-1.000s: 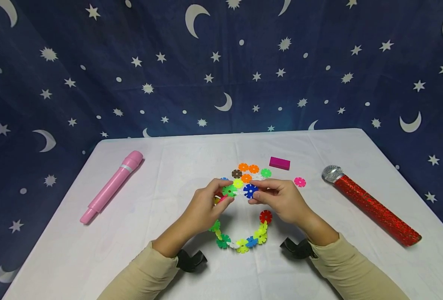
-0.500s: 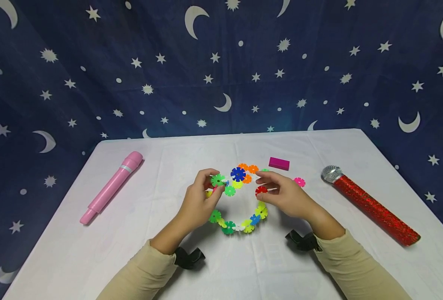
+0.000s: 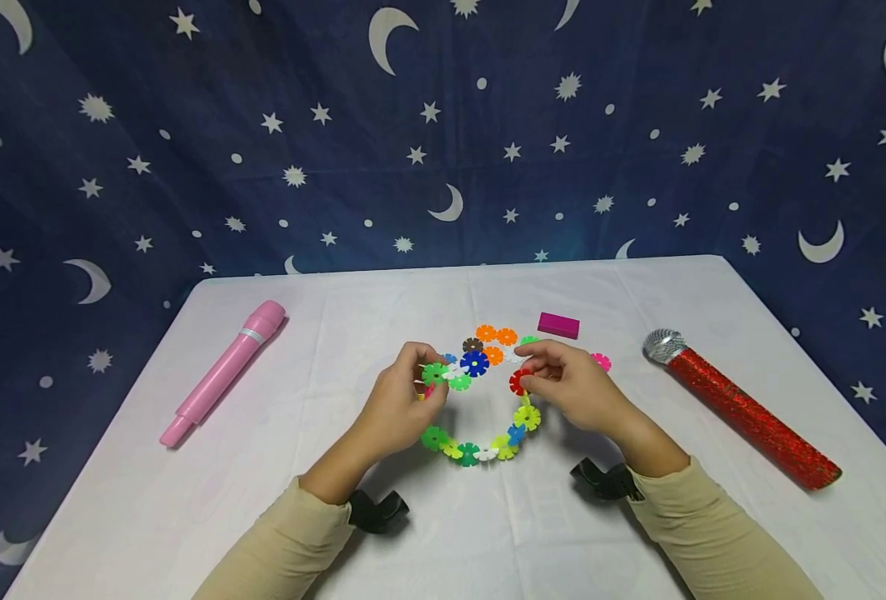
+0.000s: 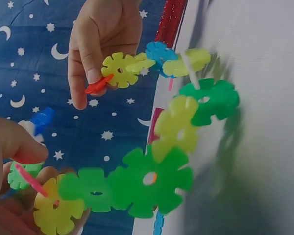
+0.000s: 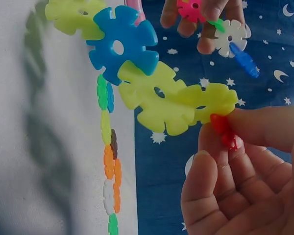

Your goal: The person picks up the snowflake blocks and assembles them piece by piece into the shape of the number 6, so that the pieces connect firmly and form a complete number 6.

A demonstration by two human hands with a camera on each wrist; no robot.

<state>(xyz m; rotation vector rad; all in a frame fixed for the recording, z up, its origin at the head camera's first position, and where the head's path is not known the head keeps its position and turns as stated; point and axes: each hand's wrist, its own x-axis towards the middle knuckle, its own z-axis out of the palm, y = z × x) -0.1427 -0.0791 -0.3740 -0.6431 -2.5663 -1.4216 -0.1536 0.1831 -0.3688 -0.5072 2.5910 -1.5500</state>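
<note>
A curved chain of slotted plastic flower-shaped discs hangs between the two hands, low over the white table. My left hand (image 3: 405,408) pinches one end section at a green disc (image 3: 434,374), beside a pink disc (image 4: 31,180). Past those fingers stick out a white disc (image 5: 230,38) and a dark blue disc (image 3: 475,363), which is the free tip. At the opposite end, my right hand (image 3: 578,387) pinches a red disc (image 3: 518,382) between thumb and index finger. Yellow, blue, white and dark green discs (image 3: 468,454) make up the sagging middle.
Loose discs lie behind the chain, among them orange (image 3: 506,337), brown (image 3: 473,345) and pink (image 3: 601,361). A magenta block (image 3: 558,325) sits farther back. A pink microphone (image 3: 225,373) lies left, a red glittery microphone (image 3: 746,417) right.
My right hand has let go of the dark blue disc and now pinches the red disc, raising that end of the chain off the table. My left hand keeps its grip.
</note>
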